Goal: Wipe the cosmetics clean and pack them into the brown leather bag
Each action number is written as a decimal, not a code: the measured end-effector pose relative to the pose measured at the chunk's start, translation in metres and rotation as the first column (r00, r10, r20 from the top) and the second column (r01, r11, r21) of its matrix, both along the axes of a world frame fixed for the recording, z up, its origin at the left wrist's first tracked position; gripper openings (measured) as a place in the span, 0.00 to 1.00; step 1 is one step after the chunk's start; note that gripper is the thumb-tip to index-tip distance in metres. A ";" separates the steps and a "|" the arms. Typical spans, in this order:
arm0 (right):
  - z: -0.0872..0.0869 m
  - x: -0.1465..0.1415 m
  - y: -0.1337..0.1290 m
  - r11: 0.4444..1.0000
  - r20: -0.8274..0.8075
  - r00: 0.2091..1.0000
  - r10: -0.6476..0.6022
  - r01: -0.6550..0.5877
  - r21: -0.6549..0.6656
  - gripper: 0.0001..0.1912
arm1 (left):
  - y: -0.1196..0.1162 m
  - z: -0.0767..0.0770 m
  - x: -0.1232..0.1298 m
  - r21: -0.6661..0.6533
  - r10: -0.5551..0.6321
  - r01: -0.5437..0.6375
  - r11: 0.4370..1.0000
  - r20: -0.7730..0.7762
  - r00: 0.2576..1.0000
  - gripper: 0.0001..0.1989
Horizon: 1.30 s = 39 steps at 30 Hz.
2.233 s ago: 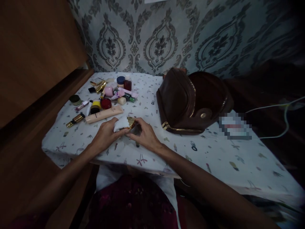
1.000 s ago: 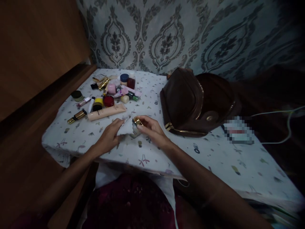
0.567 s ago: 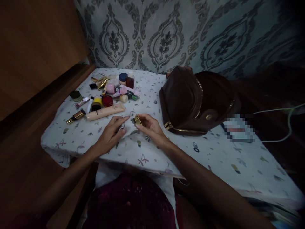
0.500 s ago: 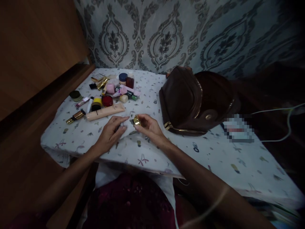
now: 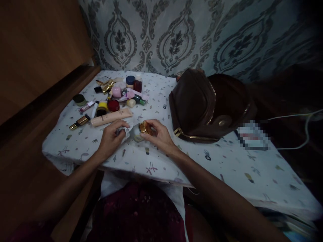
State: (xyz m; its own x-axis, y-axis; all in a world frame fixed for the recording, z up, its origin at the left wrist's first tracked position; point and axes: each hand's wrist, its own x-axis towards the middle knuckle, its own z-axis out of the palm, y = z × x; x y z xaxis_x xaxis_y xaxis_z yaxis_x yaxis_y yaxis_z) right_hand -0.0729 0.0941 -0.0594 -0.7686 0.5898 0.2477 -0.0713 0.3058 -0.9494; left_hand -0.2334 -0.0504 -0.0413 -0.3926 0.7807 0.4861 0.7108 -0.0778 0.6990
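My right hand (image 5: 159, 134) grips a small jar (image 5: 141, 130) by its shiny gold lid, just above the cloth. The jar's pale, glassy body points left and tilts a little downward. In the fingers of my left hand (image 5: 111, 136) is a crumpled white tissue (image 5: 125, 131), which may be a wipe. A narrow gap separates the tissue from the jar. Behind my left hand lies a long beige tube (image 5: 111, 117).
Beyond the tube are a red-lidded jar (image 5: 113, 105), a pink jar (image 5: 116, 92), a blue-lidded jar (image 5: 130, 80) and several other cosmetics. A brown leather bag (image 5: 194, 104) stands at right. Wooden furniture (image 5: 45, 43) borders the left; a patterned wall is behind.
The jar has turned so its pale body shows beside the gold lid. My left fingers have closed, and the white tissue now shows bunched in them.
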 end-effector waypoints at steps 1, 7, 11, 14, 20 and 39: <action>0.000 0.000 0.000 1.000 -0.003 1.000 0.003 -0.003 -0.007 0.23 | 0.001 0.001 -0.001 0.026 -0.003 0.004 1.000 -0.016 1.000 0.10; -0.001 0.002 0.000 1.000 -0.008 1.000 0.021 -0.021 0.014 0.27 | 0.009 0.006 0.004 0.042 -0.045 0.052 0.998 -0.145 0.988 0.13; 0.001 0.003 0.000 0.998 -0.019 0.999 0.049 -0.048 0.047 0.30 | 0.009 0.008 0.010 0.045 -0.061 0.073 0.996 -0.226 0.972 0.13; 0.002 0.003 0.000 0.998 -0.038 0.998 0.048 -0.047 0.035 0.25 | 0.006 0.008 0.013 0.081 -0.093 0.121 0.989 -0.288 0.953 0.13; 0.002 0.004 0.006 0.986 -0.026 0.996 0.090 -0.093 -0.140 0.26 | 0.007 0.004 0.017 0.146 -0.189 0.273 0.951 -0.424 0.886 0.13; 0.009 -0.003 0.022 0.996 0.195 0.977 -0.086 0.084 0.022 0.25 | 0.008 -0.013 0.023 -0.124 -0.341 0.352 0.928 -0.664 0.665 0.11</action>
State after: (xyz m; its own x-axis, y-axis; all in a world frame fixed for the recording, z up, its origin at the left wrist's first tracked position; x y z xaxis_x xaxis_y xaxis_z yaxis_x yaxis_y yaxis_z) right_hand -0.0758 0.1164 -0.0503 -0.7503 0.6527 0.1055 0.1423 0.3153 -0.9382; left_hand -0.2104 -0.0422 -0.0544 0.3341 0.7845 0.5224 0.9057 -0.4207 0.0525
